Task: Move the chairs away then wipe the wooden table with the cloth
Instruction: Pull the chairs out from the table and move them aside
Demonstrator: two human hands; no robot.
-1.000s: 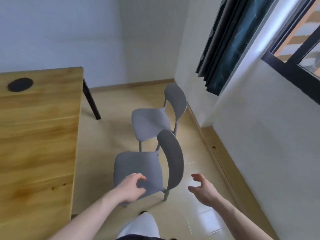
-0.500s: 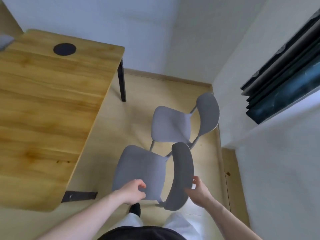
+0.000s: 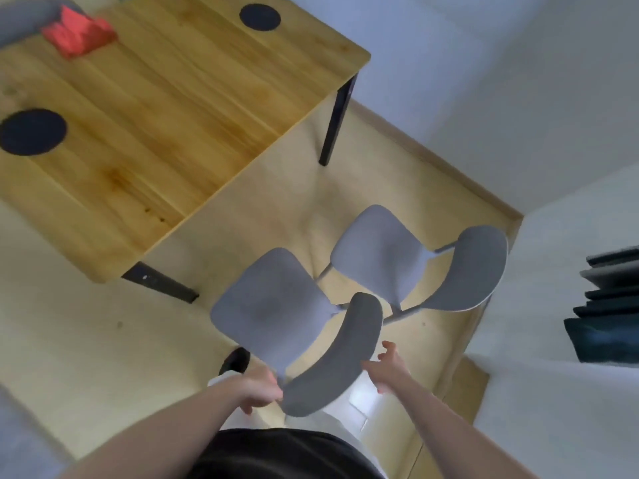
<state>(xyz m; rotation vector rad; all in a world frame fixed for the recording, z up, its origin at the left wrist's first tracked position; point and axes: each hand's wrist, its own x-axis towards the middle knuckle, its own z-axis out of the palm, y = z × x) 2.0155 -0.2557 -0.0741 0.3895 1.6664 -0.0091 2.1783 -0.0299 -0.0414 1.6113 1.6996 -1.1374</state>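
- Where the wooden surface (image 3: 166, 98) fills the upper left, a red cloth (image 3: 77, 32) lies near its far left edge, with two black discs (image 3: 33, 132) set on the wood.
- Left hand (image 3: 260, 388) – its grip is at the near edge of the near chair (image 3: 276, 305); fingers curled, though blur hides whether they clasp it.
- Right hand (image 3: 389, 369) – fingers spread and relaxed, just beside the near chair's backrest, holding nothing.
- Far chair (image 3: 397, 261) stands on the floor just beyond the near one, toward the room corner, well apart from the surface.
- Dark curtain (image 3: 608, 316) hangs at the right edge.
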